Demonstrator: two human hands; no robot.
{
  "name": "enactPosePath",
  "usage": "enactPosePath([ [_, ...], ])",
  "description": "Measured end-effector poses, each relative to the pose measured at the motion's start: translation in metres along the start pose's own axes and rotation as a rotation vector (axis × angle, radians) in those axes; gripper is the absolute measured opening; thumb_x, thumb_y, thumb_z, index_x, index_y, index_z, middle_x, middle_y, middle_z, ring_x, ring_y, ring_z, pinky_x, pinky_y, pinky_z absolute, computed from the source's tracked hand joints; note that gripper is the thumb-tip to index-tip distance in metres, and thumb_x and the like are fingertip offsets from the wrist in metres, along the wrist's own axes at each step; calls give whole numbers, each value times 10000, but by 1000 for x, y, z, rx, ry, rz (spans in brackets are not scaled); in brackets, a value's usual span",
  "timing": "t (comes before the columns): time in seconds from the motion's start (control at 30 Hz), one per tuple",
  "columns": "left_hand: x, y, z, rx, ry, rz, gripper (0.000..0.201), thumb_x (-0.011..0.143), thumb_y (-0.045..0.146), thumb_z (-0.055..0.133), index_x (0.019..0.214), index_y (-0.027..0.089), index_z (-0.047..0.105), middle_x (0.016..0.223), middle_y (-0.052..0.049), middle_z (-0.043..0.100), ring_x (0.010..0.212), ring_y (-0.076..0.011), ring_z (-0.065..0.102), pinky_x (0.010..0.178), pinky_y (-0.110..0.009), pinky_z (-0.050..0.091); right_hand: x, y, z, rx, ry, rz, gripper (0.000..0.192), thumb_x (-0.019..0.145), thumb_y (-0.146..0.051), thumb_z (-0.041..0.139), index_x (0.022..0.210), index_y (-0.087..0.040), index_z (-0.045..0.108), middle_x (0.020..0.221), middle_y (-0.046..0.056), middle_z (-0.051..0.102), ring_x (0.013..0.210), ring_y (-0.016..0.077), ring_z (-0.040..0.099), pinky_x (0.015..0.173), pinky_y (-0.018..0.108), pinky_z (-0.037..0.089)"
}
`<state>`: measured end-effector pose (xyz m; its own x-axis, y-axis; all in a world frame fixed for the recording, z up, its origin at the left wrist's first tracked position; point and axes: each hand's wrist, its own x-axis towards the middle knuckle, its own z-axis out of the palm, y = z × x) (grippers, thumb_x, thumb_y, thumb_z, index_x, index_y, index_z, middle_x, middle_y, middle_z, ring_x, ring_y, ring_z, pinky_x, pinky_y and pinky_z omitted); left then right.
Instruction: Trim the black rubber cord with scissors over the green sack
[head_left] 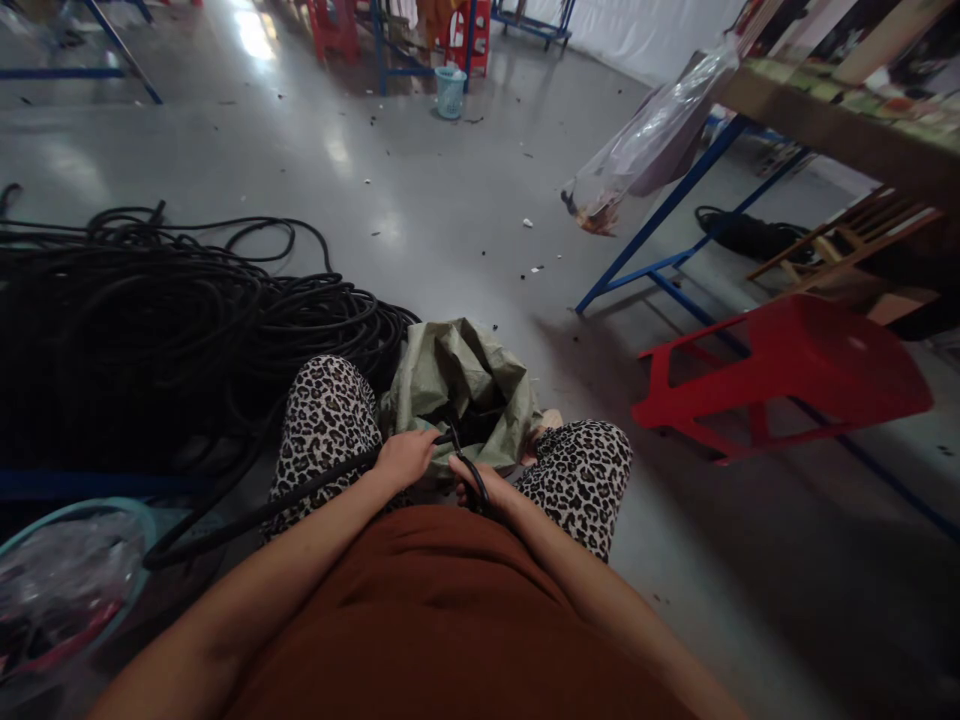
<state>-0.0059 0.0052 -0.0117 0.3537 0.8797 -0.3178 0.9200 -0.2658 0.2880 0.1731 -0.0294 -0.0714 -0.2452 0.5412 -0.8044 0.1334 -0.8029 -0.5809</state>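
My left hand (pixel 407 457) is closed around a black hose or thick cord (pixel 322 487), close to its end. The rest of it runs back over my left knee and bends down at the left. In my right hand (pixel 484 484) is a pair of black-handled scissors (pixel 474 474), their blades at the hose's end; whether they are apart or closed is too small to tell. Both hands are above the near rim of an olive woven sack (pixel 420 372) between my knees. Dark contents show inside it, not clearly enough to name.
Left of the sack lies a big heap of black hose coils (pixel 225 300). A light-blue basin (pixel 142 520) with clear plastic bags is at lower left. A red stool (pixel 787 370) lies tipped at right by a blue-legged table (pixel 675 200). Scraps litter the floor (pixel 450 220).
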Motion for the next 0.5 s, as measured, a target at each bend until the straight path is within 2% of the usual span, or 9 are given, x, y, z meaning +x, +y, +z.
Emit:
enactPosePath([
  [0.3, -1, 0, -2, 2, -13, 35, 354, 914, 303, 388, 1229, 284, 547, 1078, -53, 655, 946, -184, 623, 799, -282, 449, -13, -11, -2, -119, -34, -6, 480, 831, -610, 531, 807, -131, 545, 584, -4, 529, 451, 98, 520, 394, 173, 346],
  [0.5, -1, 1, -3, 22, -20, 53, 361, 915, 315, 370, 1227, 281, 550, 1047, -58, 659, 930, -199, 629, 778, -293, 460, -11, -9, -4, -103, -49, -33, 470, 853, -583, 515, 848, -117, 581, 602, 12, 559, 485, 110, 536, 427, 188, 379],
])
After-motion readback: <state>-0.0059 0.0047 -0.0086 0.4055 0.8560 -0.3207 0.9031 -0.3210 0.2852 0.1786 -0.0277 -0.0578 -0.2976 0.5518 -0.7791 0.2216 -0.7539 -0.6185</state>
